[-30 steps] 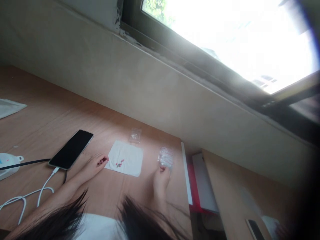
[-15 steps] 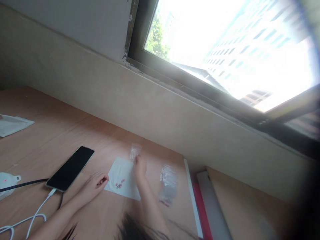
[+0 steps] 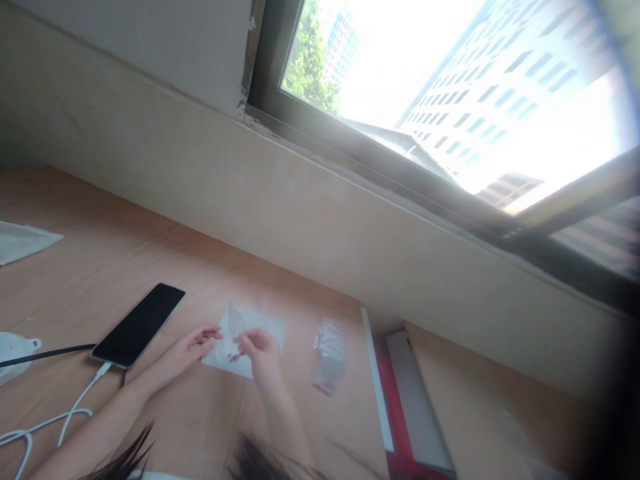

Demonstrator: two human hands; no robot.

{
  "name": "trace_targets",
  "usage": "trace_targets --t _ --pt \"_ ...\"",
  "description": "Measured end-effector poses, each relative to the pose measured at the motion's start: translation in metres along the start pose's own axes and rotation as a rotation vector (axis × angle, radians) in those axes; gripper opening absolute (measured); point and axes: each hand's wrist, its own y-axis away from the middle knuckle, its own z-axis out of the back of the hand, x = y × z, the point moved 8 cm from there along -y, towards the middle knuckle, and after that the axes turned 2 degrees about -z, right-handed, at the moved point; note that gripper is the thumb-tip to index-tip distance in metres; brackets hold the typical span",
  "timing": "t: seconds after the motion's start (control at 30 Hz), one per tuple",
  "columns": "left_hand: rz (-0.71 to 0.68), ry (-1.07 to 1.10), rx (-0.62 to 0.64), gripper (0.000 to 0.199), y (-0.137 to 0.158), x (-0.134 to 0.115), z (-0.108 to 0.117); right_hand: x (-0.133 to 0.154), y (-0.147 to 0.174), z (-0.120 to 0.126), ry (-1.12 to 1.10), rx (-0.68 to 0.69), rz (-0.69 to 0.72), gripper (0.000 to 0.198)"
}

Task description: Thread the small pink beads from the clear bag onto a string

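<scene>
A white sheet (image 3: 273, 327) lies on the wooden table with a few tiny reddish pieces (image 3: 232, 358) on it. Above the sheet, my right hand (image 3: 261, 345) pinches a small clear plastic bag (image 3: 233, 321), which is faint and hard to make out against the white. My left hand (image 3: 200, 341) is at the sheet's left edge, fingers loosely apart, with nothing visible in them. Its fingertips come close to the bag; whether they touch it I cannot tell.
A black-screened phone (image 3: 140, 325) with a white cable (image 3: 80, 407) plugged in lies to the left. Several clear plastic bags (image 3: 331, 353) lie in a stack on the right. White packets (image 3: 25, 241) rest at far left. A wall (image 3: 300, 213) and window frame rise behind.
My right hand has drawn the clear bag from behind the sheet to above it. My left hand has moved slightly up, its curled fingers now opened. The view has shifted a little.
</scene>
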Motion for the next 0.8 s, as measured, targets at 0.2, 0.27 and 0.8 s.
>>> trace_targets --t 0.2,0.27,0.8 --pt "0.048 0.008 0.120 0.032 0.013 -0.017 -0.016 -0.033 0.026 0.013 -0.148 -0.032 -0.152 0.025" --pt "0.039 0.003 0.063 0.037 0.013 -0.020 -0.017 -0.028 0.033 0.017 -0.203 -0.036 -0.164 0.024" --pt "0.087 -0.008 0.110 0.026 0.018 -0.048 -0.023 0.003 0.060 0.063 0.301 -0.562 0.058 0.023"
